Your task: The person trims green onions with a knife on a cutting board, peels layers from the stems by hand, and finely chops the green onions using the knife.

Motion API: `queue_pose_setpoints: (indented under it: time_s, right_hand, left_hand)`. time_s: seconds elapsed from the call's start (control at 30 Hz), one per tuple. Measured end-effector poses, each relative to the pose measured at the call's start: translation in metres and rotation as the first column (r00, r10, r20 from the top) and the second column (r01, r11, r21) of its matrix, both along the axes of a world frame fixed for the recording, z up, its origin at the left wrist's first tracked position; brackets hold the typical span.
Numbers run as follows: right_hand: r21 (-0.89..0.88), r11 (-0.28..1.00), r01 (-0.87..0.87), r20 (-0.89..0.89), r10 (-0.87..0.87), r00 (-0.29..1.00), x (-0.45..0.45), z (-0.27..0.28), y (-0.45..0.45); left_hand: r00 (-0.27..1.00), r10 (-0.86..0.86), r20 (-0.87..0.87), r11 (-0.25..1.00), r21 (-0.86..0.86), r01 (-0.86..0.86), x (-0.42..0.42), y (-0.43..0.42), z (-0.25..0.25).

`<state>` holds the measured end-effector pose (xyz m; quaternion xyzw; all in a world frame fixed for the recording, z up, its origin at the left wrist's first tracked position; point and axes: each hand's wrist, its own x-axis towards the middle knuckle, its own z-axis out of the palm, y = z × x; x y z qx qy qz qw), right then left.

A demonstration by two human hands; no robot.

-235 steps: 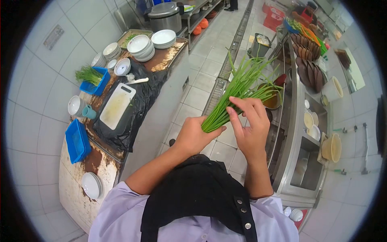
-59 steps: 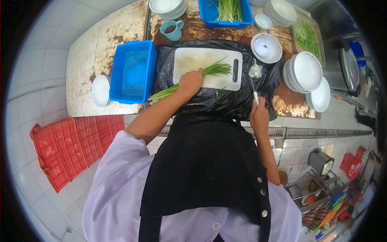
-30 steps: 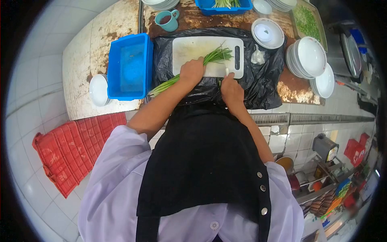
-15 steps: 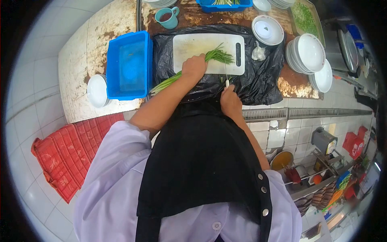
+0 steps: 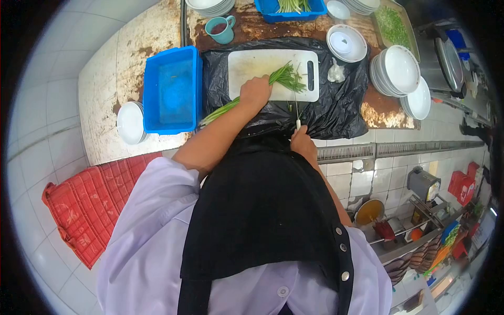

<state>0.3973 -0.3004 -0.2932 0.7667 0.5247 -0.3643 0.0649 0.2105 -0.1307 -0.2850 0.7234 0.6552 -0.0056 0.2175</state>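
Long green stalks (image 5: pixel 286 77) lie slantwise over a white cutting board (image 5: pixel 247 62), their tips near the board's handle slot. My left hand (image 5: pixel 255 90) is wrapped round the bunch, and its pale ends stick out below my wrist at the left. In my right hand (image 5: pixel 303 140) is a knife (image 5: pixel 298 118), held by its white handle at the board's front edge. Its thin blade points away from me, up to the cut tips. Small green bits lie on the board's right part and on the black plastic sheet (image 5: pixel 336 110) under it.
An empty blue tub (image 5: pixel 170 94) stands left of the board. Behind are a teal mug (image 5: pixel 220 30) and a blue tub (image 5: pixel 294 16) of stalks. Bowls (image 5: pixel 400 71) and a tray of chopped greens (image 5: pixel 392 29) stand to the right. A red crate (image 5: pixel 102 202) is at lower left.
From the aisle view, I have come to face the table. My right hand has brought the knife from the right to the stalks' tips, and has since drawn it slightly towards me.
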Motion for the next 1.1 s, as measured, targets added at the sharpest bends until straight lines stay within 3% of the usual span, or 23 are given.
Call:
queue_pose_setpoints:
  time_s: [0.67,0.87,1.0,1.1]
  right_hand:
    - [0.090,0.994,0.056,0.027,-0.059,0.998,-0.012,0.007,-0.009]
    - [0.165,0.986,-0.016,-0.044,0.024,0.999,0.009,0.027,0.002]
    - [-0.078,0.988,0.137,-0.249,-0.152,0.956,0.004,0.079,0.032]
    - [-0.181,0.979,0.094,-0.289,-0.144,0.946,-0.001,0.093,0.046]
  left_hand:
    - [1.000,0.016,0.006,0.998,-0.056,-0.016,0.000,0.016,0.009]
    - [0.998,-0.052,0.035,0.997,-0.057,0.054,-0.003,0.018,0.008]
    - [0.996,-0.081,0.038,0.995,-0.062,0.083,-0.003,0.016,0.010]
    - [0.994,-0.098,0.039,0.993,-0.061,0.101,-0.004,0.019,0.011]
